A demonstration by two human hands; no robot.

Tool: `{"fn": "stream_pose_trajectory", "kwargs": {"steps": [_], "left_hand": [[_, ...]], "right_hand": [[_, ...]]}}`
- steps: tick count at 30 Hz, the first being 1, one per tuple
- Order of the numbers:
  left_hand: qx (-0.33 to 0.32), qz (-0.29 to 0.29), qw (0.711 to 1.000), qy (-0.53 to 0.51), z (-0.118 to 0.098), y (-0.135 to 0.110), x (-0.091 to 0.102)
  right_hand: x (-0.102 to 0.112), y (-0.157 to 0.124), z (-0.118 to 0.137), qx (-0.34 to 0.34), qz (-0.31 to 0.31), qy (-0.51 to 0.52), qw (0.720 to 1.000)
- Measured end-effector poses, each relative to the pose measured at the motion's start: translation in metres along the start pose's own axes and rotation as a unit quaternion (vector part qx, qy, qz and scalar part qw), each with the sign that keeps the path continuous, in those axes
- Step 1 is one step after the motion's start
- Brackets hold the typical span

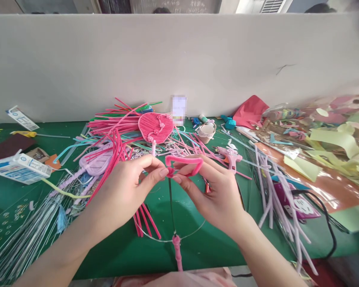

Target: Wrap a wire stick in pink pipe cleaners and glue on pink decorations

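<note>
A bright-pink fuzzy stem bent into an angular loop [184, 160] is held above the worktop [203, 252], approx. centre: its bunched end is pinched btwn thumb & finger in the grip of the L hand [133, 177]; its far side is steadied on the fingers in the grip of the R hand [220, 195]. For neat corners, the bunched end is prob. best kept firm, w/ small bends made by the R; hard squeezing could flatten the fuzz. Below, a thin dark rod [171, 209] is seen above a pink fuzzy-wrapped handle [177, 254], nr the edge; the thin pale wire arc [158, 240] there could be snagged. Bare green is left btwn the forearms; outward, room is limited by a crimson ribbed fan [151, 126] ahead, a pink glue gun [232, 156] R, & loose red-pink stems [115, 153] L.
</note>
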State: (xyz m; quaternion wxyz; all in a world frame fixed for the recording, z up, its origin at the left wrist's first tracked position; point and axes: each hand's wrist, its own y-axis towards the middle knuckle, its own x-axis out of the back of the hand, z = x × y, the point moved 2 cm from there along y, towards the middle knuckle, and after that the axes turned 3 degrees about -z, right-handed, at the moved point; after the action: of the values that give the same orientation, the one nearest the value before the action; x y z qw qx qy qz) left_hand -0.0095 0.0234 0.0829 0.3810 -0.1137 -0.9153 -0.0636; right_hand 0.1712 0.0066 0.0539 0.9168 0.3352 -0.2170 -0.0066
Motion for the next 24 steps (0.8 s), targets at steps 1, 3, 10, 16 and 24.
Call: {"fn": "stream_pose_trajectory", "kwargs": {"steps": [1,3,10,16,24], "left_hand": [[-0.004,0.004,1.0,0.009,0.0,0.0,-0.001],[-0.019,0.011,0.999,0.026,0.001,0.0,-0.002],[-0.025,0.036,0.998,0.044,0.001,0.005,-0.002],[-0.006,0.036,0.999,-0.022,0.0,0.011,0.001],[0.004,0.032,0.994,-0.101,0.006,0.019,-0.007]], "right_hand": [[-0.001,0.0,-0.001,-0.007,0.003,0.007,1.0],[-0.003,-0.001,-0.003,-0.024,0.009,0.032,0.999],[-0.007,-0.001,-0.011,-0.125,0.019,0.134,0.983],[-0.005,0.002,-0.016,-0.183,0.025,0.154,0.971],[-0.005,0.009,-0.027,-0.26,0.053,0.261,0.928]]}}
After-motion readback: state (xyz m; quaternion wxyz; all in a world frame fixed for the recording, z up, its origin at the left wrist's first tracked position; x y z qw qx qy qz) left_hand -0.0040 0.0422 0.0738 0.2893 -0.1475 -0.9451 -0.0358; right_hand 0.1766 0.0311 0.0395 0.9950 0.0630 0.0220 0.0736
